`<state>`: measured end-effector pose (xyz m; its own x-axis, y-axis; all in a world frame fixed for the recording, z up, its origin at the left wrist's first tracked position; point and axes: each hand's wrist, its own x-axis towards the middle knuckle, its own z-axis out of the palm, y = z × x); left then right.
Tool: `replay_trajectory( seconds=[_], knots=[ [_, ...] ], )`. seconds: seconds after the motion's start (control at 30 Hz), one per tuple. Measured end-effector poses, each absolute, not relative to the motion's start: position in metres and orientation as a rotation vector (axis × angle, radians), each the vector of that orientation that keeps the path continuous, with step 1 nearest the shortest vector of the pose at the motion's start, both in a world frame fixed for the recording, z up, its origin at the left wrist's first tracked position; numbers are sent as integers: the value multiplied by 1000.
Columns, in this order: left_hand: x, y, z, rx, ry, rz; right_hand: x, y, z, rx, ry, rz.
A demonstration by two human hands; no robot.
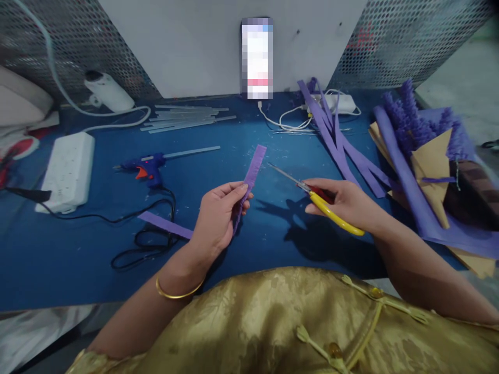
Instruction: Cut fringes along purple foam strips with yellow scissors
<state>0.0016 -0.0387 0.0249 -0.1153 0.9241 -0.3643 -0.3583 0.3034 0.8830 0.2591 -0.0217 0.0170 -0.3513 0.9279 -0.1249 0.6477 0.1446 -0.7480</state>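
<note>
A purple strip stands up from the pinched fingers of my left hand, above the blue table. Another purple length lies on the table behind my left wrist; whether both are one strip is hidden by the hand. My right hand holds scissors with a yellow handle, their blades pointing up and left. The blade tips are a little to the right of the strip, apart from it.
A blue glue gun with its black cable lies left, near a white power strip. Glue sticks and a phone are at the back. Purple strips and a wrapped purple bouquet lie to the right.
</note>
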Motion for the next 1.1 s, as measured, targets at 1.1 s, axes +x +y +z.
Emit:
replay_trajectory(
  seconds=[1.1],
  knots=[
    [16,-50,32,1394,1228,1060,198,-23,25,-1223,-1808,1194]
  ],
)
